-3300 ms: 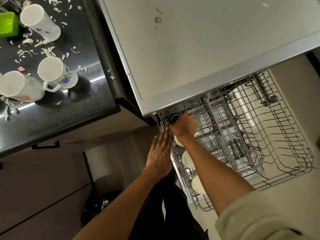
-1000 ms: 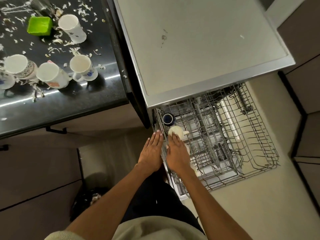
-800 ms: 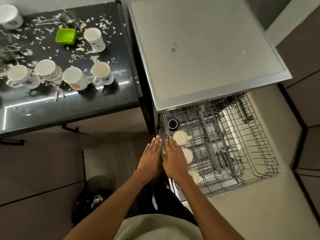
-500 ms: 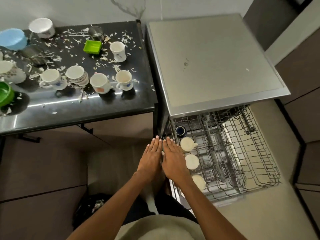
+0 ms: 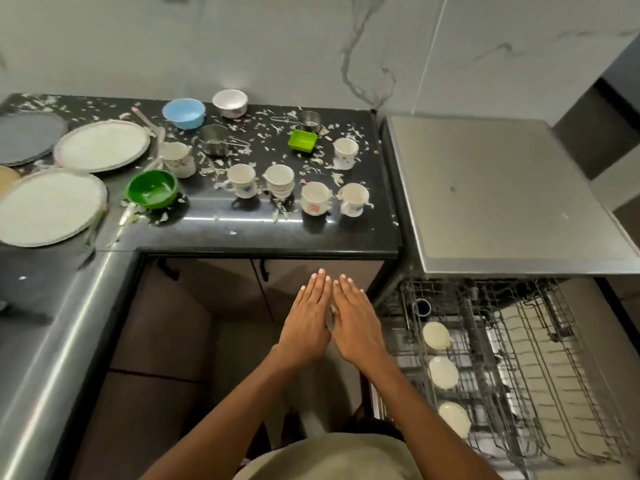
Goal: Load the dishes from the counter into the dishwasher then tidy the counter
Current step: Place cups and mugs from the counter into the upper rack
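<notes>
My left hand [image 5: 307,322] and my right hand [image 5: 356,323] hover side by side, flat, fingers straight, holding nothing, in front of the counter edge and left of the dishwasher rack [image 5: 540,375]. The pulled-out wire rack holds a dark blue cup [image 5: 422,307] and three white cups upside down in a row [image 5: 443,372] along its left side. On the black counter [image 5: 263,237] stand several white mugs [image 5: 315,197], a green bowl [image 5: 152,189], a blue bowl [image 5: 183,113], a white bowl [image 5: 230,102] and white plates [image 5: 52,206].
Food scraps litter the counter. A green square dish [image 5: 302,141] and metal measuring cups [image 5: 214,139] sit among the mugs. A grey plate [image 5: 27,137] lies at the far left. The dishwasher's steel top [image 5: 502,188] lies right of the counter. Cabinet doors stand below the counter.
My right hand let go of a cup in the rack and drew back beside my left hand. My view lifted from the rack to the whole counter.
</notes>
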Demonstrator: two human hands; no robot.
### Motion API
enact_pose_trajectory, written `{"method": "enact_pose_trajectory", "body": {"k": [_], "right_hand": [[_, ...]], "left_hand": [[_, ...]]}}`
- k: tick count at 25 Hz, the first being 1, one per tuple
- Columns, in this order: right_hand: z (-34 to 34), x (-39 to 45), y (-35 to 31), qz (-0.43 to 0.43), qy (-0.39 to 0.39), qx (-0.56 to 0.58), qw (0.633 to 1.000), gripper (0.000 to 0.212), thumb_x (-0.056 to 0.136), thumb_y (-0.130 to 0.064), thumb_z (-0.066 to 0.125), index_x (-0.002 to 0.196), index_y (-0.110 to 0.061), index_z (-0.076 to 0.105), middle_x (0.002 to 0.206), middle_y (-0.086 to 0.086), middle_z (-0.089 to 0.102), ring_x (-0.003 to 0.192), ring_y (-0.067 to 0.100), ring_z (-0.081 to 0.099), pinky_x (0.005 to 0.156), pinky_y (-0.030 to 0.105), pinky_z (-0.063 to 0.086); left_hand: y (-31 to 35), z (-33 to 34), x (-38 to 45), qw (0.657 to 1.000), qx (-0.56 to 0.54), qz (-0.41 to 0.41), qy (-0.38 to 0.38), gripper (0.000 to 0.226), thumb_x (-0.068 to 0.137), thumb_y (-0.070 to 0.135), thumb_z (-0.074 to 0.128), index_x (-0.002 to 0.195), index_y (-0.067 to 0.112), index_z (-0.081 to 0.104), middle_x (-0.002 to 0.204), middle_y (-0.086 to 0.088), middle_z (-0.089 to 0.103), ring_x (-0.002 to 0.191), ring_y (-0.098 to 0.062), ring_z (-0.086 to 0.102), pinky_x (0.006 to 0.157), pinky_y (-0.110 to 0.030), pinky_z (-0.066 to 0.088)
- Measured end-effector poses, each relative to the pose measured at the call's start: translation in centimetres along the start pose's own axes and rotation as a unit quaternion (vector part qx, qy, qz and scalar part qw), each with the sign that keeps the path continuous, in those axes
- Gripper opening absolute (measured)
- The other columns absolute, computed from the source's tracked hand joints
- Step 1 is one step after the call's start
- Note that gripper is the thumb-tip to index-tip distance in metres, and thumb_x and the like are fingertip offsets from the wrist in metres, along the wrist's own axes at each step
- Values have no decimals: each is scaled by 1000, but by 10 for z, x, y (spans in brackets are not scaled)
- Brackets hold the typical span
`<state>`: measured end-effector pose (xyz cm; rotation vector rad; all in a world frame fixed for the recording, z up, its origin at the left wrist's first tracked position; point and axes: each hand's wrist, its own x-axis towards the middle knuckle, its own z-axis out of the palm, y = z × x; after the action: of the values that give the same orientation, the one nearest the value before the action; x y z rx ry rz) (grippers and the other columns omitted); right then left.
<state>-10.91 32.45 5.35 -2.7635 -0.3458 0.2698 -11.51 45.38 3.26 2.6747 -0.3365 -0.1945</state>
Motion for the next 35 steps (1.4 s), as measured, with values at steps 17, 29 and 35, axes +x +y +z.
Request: {"method": "enact_pose_trajectory", "body": {"k": [17,29,35], "right_hand": [[-51,168,-44,-77,139,63,985,65,93,-15,59,154,-7,35,161,11,31,152,22,23,126,36,12],[-71,263,-1,-95,69,28,993,61,84,-26,67,137,-2,50,124,12,55,114,31,53,100,40,44],[-74,256,3,-76,109,149,980,59,73,-28,77,124,-7,57,113,10,60,108,31,54,95,41,45]], "left_hand": [[-63,-88,104,992,-58,-19,112,69,93,31,17,158,7,8,166,-8,4,153,-14,-3,125,-30,2],[-54,-110,187,958,-206,-89,180,64,78,-9,50,140,9,50,137,-5,59,124,-15,52,100,0,25],[-52,-111,183,931,-275,-90,223,66,73,-11,53,125,29,60,111,34,62,107,7,61,95,-22,51]]}}
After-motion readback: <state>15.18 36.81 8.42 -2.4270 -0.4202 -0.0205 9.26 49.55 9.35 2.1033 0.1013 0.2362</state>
